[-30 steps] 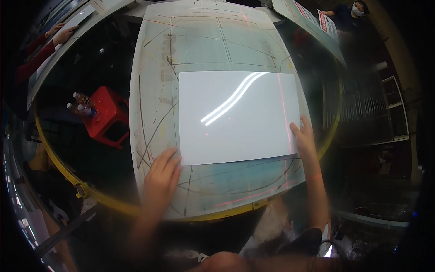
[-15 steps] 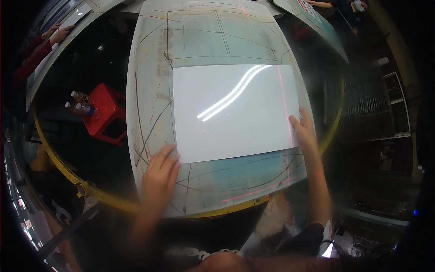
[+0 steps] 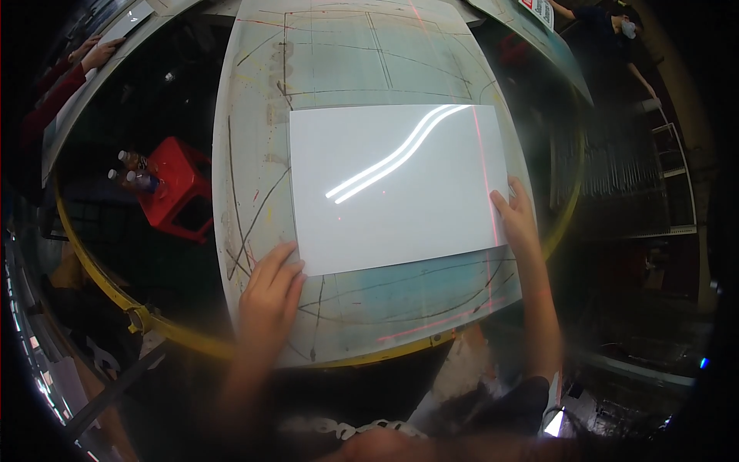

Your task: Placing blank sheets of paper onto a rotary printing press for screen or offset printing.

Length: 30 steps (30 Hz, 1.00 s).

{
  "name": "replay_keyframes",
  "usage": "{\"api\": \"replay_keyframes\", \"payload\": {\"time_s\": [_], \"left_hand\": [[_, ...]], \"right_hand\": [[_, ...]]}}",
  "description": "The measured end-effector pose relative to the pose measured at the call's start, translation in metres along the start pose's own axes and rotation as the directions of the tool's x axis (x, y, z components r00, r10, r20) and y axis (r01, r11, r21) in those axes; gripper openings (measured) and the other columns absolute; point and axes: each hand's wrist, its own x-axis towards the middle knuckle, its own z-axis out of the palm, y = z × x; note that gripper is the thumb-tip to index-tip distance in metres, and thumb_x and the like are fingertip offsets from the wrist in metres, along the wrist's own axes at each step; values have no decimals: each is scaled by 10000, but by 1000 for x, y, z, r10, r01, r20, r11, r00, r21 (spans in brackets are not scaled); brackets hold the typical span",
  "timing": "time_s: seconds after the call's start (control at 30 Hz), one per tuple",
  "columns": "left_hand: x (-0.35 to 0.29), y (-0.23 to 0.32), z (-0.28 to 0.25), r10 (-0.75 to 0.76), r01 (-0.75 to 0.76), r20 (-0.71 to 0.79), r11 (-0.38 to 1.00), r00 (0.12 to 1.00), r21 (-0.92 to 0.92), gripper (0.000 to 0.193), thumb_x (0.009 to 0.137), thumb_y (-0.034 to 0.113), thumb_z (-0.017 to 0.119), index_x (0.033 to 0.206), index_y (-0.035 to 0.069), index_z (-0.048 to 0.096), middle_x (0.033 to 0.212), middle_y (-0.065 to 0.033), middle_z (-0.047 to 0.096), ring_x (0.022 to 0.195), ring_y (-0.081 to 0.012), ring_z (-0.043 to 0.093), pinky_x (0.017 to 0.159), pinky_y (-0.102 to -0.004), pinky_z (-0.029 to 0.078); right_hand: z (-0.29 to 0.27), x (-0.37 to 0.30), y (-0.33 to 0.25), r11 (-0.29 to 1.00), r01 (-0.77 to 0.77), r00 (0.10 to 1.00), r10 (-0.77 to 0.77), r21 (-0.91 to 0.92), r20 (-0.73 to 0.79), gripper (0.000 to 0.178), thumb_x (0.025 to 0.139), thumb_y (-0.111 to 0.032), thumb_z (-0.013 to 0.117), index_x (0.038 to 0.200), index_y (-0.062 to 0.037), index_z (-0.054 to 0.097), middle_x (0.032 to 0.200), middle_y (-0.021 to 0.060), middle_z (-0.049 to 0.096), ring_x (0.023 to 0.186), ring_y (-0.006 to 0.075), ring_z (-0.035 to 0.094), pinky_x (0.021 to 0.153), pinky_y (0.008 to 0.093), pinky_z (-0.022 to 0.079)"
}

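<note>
A white rectangular sheet (image 3: 385, 208) with a glossy surface lies on a long pale board (image 3: 254, 138) marked with dark pen lines. Two bright curved light reflections cross it, and a red light line runs down near its right edge. My left hand (image 3: 267, 296) is at the sheet's lower left corner, fingers stretched forward over the board and their tips touching the sheet's edge. On the right edge, my right hand (image 3: 516, 215) has its thumb on top of the sheet and its fingers around the side, closed on it.
A yellow curved rail (image 3: 104, 281) rings the board. Left of it stands a red stool (image 3: 175, 185) with several bottles (image 3: 138, 173). Another person's hands (image 3: 96, 54) touch a sheet at far left. A masked person (image 3: 616, 27) stands at far right, near a metal rack (image 3: 616, 165).
The whole view has shifted slightly. My hands stay at the sheet's edges, with little visible movement. The person at far right has leaned and now stretches an arm downward.
</note>
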Motion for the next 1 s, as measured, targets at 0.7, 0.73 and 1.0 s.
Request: {"api": "replay_keyframes", "payload": {"time_s": [0.7, 0.73, 1.0], "left_hand": [[0, 2, 4, -1, 1, 8, 1000, 1000, 30, 172, 784, -34, 663, 951, -35, 620, 1174, -149, 610, 1062, -333, 594, 897, -381, 480], [0, 2, 4, 0, 0, 7, 999, 1000, 33, 174, 782, -34, 663, 951, -34, 620, 1176, -147, 610, 1065, -331, 594, 900, -380, 480], [0, 1, 5, 0, 0, 12, 999, 1000, 39, 168, 783, -30, 662, 945, -30, 621, 1184, -141, 609, 1080, -327, 589, 910, -382, 477]], "right_hand": [[-2, 9, 5, 1000, 25, 999, -25, -4, 25, 369, 932, -78, 587, 1252, 23, 432, 980, 137, 677, 865, 133, 644, 764, 235, 498], [-2, 9, 4, 999, 14, 1000, -15, -30, -20, 389, 930, -83, 591, 1265, 25, 425, 985, 142, 677, 872, 135, 645, 768, 238, 498], [1, 7, 2, 991, 103, 994, -104, -85, -16, 479, 914, -67, 600, 1330, 31, 385, 1022, 171, 678, 908, 148, 646, 791, 240, 494]]}}
